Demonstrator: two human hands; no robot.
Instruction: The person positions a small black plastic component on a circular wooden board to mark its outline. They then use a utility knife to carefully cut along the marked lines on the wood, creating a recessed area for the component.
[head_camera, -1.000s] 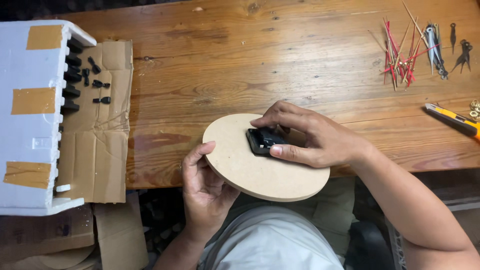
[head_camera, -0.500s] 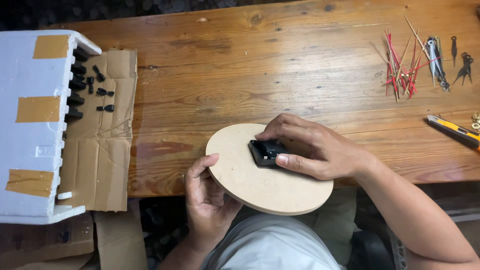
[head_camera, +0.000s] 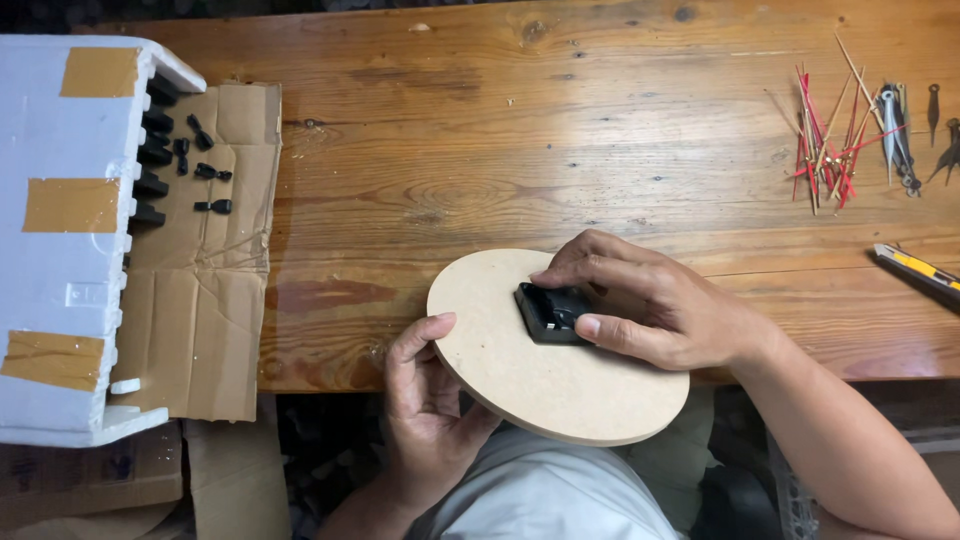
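A round tan fibreboard disc rests partly on the wooden table's front edge and partly over my lap. My left hand grips its lower left rim, thumb on top. A small black square mechanism lies on the disc's middle. My right hand covers the mechanism's right side, with fingers and thumb pinching it against the disc.
A white foam box with tan tape patches stands at the left on flattened cardboard, with several small black parts beside it. Red and tan thin sticks and dark metal hands lie far right. A yellow utility knife lies at the right edge.
The disc and both hands have shifted slightly right and toward me in view. My right hand keeps pressing the black mechanism; grips are unchanged.
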